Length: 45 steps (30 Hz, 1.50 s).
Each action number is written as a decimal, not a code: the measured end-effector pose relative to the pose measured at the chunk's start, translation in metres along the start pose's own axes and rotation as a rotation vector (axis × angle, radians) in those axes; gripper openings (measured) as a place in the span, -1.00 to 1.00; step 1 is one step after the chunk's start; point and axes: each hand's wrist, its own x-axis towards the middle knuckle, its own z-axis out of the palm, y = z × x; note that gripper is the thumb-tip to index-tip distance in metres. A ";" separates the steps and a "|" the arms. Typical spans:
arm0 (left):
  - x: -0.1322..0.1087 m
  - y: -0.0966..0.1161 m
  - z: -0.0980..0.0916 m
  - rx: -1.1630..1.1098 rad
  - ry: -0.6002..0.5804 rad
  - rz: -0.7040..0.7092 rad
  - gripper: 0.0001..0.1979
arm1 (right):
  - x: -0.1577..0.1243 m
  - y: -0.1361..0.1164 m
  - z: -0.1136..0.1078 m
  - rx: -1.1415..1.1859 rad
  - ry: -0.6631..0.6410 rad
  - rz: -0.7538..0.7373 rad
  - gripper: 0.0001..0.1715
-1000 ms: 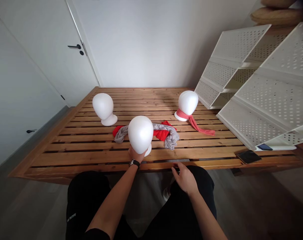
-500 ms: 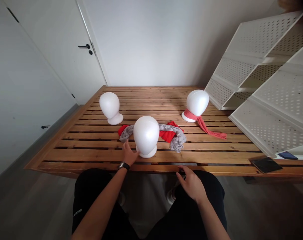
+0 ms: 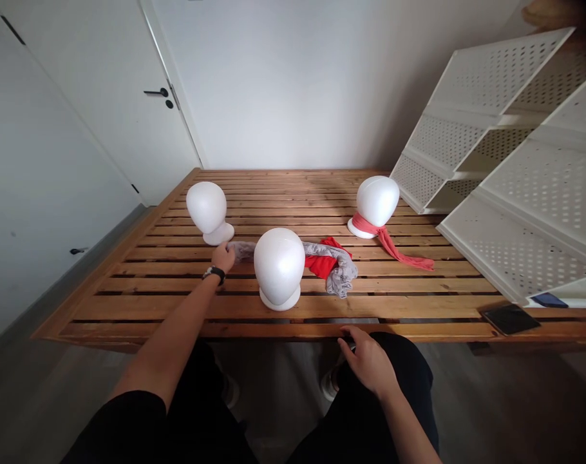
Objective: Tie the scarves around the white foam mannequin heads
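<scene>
My left hand [image 3: 223,257] is closed on the left end of a grey scarf [image 3: 342,278], beside the base of the left foam head. The scarf runs behind the middle white foam head [image 3: 279,265], which hides part of it. Bunched red cloth [image 3: 321,265] lies against the scarf to the right of that head. Over my right knee, close to the bench's front edge, my right hand [image 3: 369,362] rests with its fingers apart, holding nothing.
A second white foam head [image 3: 207,207] stands at the back left. At the back right, another foam head [image 3: 378,201] wears a coral scarf [image 3: 403,256] knotted round its neck. White perforated shelving [image 3: 525,212] leans in from the right, with a phone [image 3: 510,319] on the slatted bench [image 3: 152,303].
My left hand has moved left and away from the middle head's base and taken hold of the grey scarf's left end, which now stretches further left. My right hand has barely moved.
</scene>
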 end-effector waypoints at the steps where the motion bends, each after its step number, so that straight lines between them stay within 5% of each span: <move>1: 0.010 0.019 0.001 -0.071 -0.020 -0.009 -0.72 | 0.000 0.000 0.000 0.001 -0.003 0.001 -0.61; 8: 0.062 0.194 0.040 -0.459 -0.245 0.049 -0.68 | -0.003 -0.004 -0.005 0.060 -0.012 0.015 -0.63; 14: 0.062 0.353 0.112 -0.714 -0.698 0.143 -0.71 | -0.006 -0.007 -0.005 0.207 0.052 0.029 -0.64; 18: 0.028 0.436 0.151 -0.590 -0.893 0.255 -0.90 | -0.005 -0.003 -0.014 0.488 0.219 0.031 -0.59; 20: -0.004 0.470 0.152 -0.434 -0.988 0.347 -0.94 | -0.006 -0.003 -0.035 0.569 0.438 0.040 -0.56; 23: -0.061 0.507 0.134 -0.198 -1.118 0.543 -0.86 | -0.004 -0.014 -0.096 0.527 0.838 0.010 -0.45; 25: -0.096 0.522 0.118 -0.115 -1.177 0.654 -0.84 | 0.003 -0.031 -0.149 0.439 0.981 -0.107 -0.20; 28: -0.136 0.535 0.099 -0.069 -1.194 0.697 -0.69 | 0.028 -0.066 -0.222 0.348 1.025 -0.277 0.35; 31: -0.158 0.541 0.086 -0.008 -1.155 0.666 -0.63 | 0.055 -0.106 -0.264 0.502 0.818 -0.414 0.39; 35: -0.157 0.539 0.060 -0.004 -1.127 0.610 -0.70 | 0.067 -0.139 -0.264 0.878 0.030 -0.460 -0.08; 38: -0.140 0.527 0.025 -0.076 -1.175 0.495 -0.72 | 0.062 -0.137 -0.247 0.917 -0.485 -0.456 -0.38; 41: -0.118 0.502 -0.018 -0.200 -1.167 0.395 -0.70 | 0.061 -0.123 -0.234 1.014 -0.642 -0.463 -0.58; 45: -0.072 0.445 -0.065 -0.451 -1.016 0.286 -0.66 | 0.080 -0.105 -0.223 1.242 -0.517 -0.363 -0.66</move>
